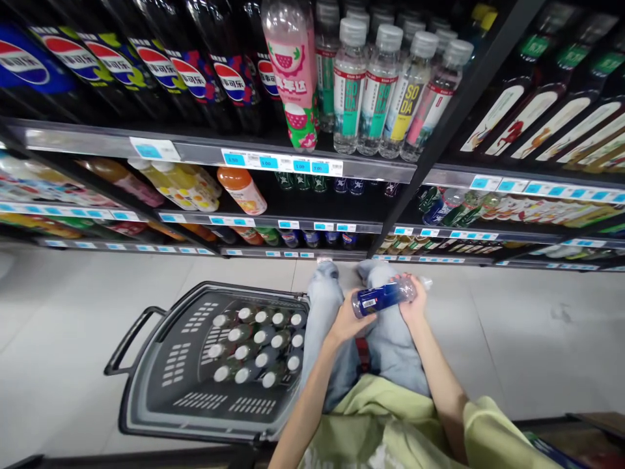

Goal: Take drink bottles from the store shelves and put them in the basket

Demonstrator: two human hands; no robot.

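I hold a clear bottle with a blue label (383, 296) sideways in front of my knees. My left hand (346, 320) grips its bottom end and my right hand (415, 301) is wrapped round its cap end. Both hands hover above my legs in light jeans. To the left of my left hand, a grey shopping basket (161, 384) stands on the floor, and several upright bottles with white caps (258, 345) fill its right side.
Black store shelves rise ahead: cola bottles (146, 65) at top left, a pink strawberry drink (291, 65), soda water bottles (385, 91), dark bottles (547, 111) at right. Lower shelves hold juices and cans. The floor is pale tile (537, 339).
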